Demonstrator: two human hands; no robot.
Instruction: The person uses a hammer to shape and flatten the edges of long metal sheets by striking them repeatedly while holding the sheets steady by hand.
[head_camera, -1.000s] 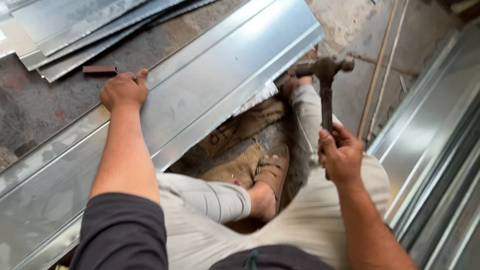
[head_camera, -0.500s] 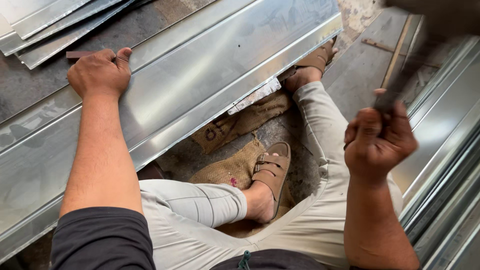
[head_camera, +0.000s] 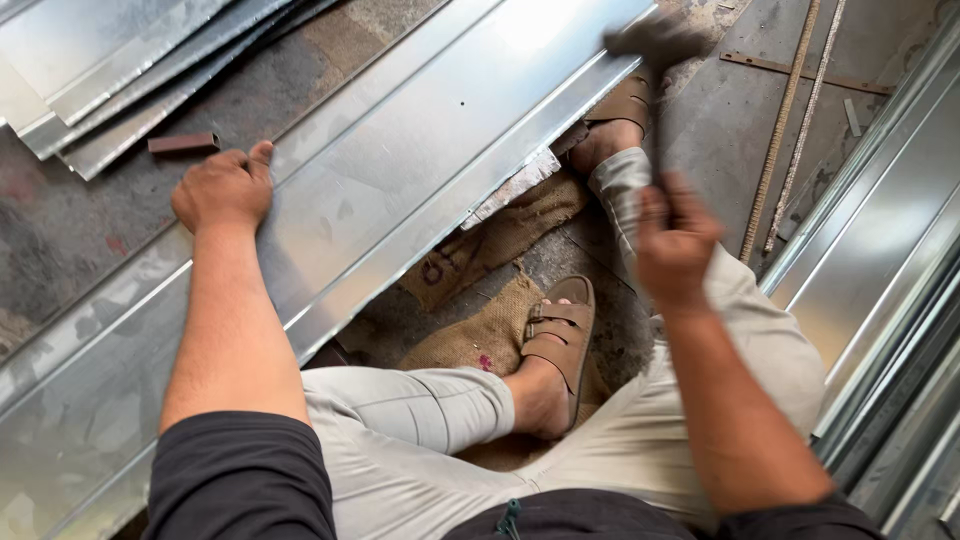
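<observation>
A long folded sheet of shiny metal (head_camera: 420, 150) lies diagonally across the floor in front of me. My left hand (head_camera: 222, 187) presses flat on its far edge, fingers curled over the fold. My right hand (head_camera: 675, 240) grips the handle of a hammer; the hammer head (head_camera: 650, 40) is blurred, down at the sheet's near folded edge beside my outstretched foot. I sit on the floor with one leg bent and one leg stretched out, both feet in brown sandals (head_camera: 560, 335).
More metal sheets are stacked at the top left (head_camera: 110, 70) and along the right side (head_camera: 880, 260). A small brown block (head_camera: 183, 144) lies beside my left hand. Burlap sacking (head_camera: 490, 250) covers the floor under my legs. Thin rods (head_camera: 790, 130) lie at right.
My right hand raised the hammer up and out of view, then swung it down; its head is now at the sheet's edge. My left hand stays on the sheet.
</observation>
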